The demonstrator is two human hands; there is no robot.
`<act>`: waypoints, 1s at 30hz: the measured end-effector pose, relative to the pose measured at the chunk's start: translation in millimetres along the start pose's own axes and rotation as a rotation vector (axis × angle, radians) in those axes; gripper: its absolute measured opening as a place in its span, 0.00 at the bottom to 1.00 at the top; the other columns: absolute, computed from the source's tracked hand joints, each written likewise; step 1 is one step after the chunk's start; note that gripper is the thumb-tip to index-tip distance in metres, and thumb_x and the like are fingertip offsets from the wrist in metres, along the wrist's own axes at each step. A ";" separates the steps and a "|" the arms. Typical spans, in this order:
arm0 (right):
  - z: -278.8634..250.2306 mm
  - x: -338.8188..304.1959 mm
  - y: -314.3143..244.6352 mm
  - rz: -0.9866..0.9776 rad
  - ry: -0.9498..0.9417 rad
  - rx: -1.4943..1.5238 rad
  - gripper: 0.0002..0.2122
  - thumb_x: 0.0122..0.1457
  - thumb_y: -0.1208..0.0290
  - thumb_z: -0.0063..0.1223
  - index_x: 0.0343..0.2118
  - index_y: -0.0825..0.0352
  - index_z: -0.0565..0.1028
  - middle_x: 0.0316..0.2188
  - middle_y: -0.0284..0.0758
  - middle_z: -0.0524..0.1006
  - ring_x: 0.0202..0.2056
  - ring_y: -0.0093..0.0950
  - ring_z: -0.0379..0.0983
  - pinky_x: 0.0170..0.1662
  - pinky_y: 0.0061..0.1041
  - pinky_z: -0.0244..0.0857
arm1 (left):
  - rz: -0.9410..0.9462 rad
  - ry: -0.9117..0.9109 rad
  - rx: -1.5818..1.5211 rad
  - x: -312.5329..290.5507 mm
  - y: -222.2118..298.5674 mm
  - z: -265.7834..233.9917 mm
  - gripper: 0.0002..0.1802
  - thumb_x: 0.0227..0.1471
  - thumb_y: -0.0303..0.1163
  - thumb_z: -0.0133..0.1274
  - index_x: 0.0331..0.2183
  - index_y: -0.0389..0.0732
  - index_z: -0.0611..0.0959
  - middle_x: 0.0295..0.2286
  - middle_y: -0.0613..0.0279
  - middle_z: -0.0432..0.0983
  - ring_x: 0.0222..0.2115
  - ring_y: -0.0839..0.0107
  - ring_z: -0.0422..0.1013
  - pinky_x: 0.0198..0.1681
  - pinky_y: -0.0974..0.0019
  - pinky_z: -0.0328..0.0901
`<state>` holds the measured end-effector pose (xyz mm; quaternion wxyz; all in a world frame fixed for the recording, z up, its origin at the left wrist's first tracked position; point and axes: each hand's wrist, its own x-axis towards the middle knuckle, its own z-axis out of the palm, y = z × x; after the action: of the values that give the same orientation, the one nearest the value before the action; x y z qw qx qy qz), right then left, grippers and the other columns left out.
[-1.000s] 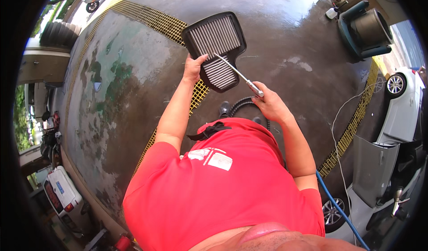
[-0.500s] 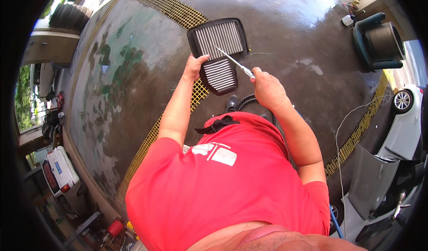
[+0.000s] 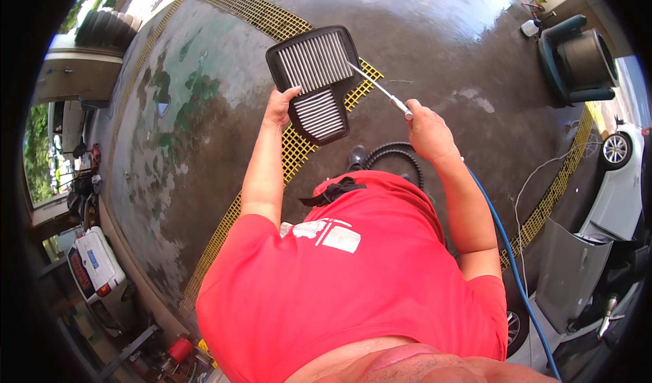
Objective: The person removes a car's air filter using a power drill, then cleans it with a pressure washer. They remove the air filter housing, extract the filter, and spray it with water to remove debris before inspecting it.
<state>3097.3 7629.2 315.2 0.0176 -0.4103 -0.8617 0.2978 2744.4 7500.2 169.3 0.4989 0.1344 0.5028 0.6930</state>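
Observation:
My left hand (image 3: pixel 280 107) grips the left edge of a car air filter (image 3: pixel 314 61), its thumb on the frame near where the two panels meet. The filter has a black rim and pale grey pleats, with a large panel above a smaller one. My right hand (image 3: pixel 429 130) is closed round an air blow gun (image 3: pixel 401 106) with a long, thin silver nozzle. The nozzle's tip points at the right side of the filter's large panel; whether it touches cannot be told. A blue air hose (image 3: pixel 499 227) runs down past my right forearm.
Yellow floor grating (image 3: pixel 299 148) crosses the wet dark floor beneath the filter. A black corrugated hose (image 3: pixel 401 148) curls by my boots. At right stand a grey car with an open door (image 3: pixel 577 271) and a dark drum (image 3: pixel 587 57); a white vehicle (image 3: pixel 95 264) is at left.
The filter and my left hand have shifted left. My right hand has moved right, and the nozzle tip now points at the panel's right side instead of its middle. More blue hose shows.

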 end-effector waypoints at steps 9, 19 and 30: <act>14.4 8.8 16.2 0.023 0.041 -0.002 0.06 0.60 0.73 0.45 0.40 0.65 0.68 0.34 0.48 0.77 0.41 0.47 0.74 0.43 0.43 0.67 | -0.030 -0.022 0.081 -0.8 -0.9 -2.4 0.19 0.49 0.22 0.54 0.46 0.33 0.76 0.37 0.55 0.78 0.35 0.63 0.78 0.41 0.58 0.74; 40.0 31.8 -21.5 -0.044 0.044 0.081 0.08 0.62 0.71 0.44 0.41 0.67 0.67 0.33 0.50 0.77 0.40 0.49 0.73 0.43 0.46 0.66 | -0.043 -0.074 0.064 3.4 -15.0 3.9 0.26 0.46 0.19 0.55 0.50 0.37 0.71 0.40 0.58 0.76 0.37 0.65 0.75 0.42 0.61 0.72; 34.9 -19.3 5.5 -0.018 -0.165 0.073 0.09 0.60 0.71 0.47 0.42 0.66 0.69 0.34 0.52 0.77 0.40 0.52 0.73 0.42 0.47 0.66 | 0.220 0.300 0.021 1.3 -27.9 -29.7 0.21 0.48 0.20 0.55 0.46 0.35 0.75 0.37 0.55 0.77 0.34 0.63 0.76 0.38 0.57 0.74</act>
<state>3104.3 7600.6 287.7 -0.0358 -0.3757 -0.8526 0.3615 2738.8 7484.5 132.1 0.3381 0.0891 0.5610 0.7504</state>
